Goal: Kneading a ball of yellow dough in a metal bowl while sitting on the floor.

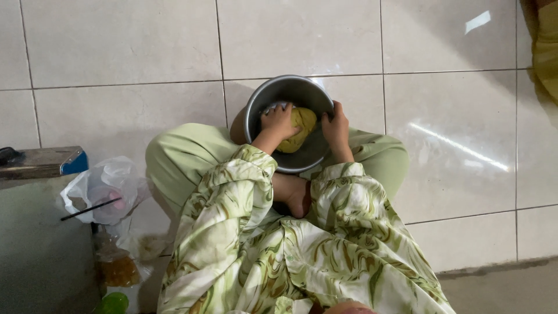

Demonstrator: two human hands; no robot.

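Head view: left hand (278, 121) fisted, pressing yellow dough (301, 127) inside steel bowl (289, 88) tilted on lap; right hand (337, 125) fingers clamp rim. Risk: hard push slides bowl onto floor tiles (453, 139), dough follows

Floor (116, 40): large glossy pale tiles, thin dark grout lines. Bright light streaks reflect off the tiles at right and upper right. Lower right, the tiling ends at a duller strip (500, 291). Left edge: a grey low block (35, 250), its top edged in metal with a blue corner. Beside it, a thin white plastic bag (107, 186) and a packet of amber contents (116, 268).
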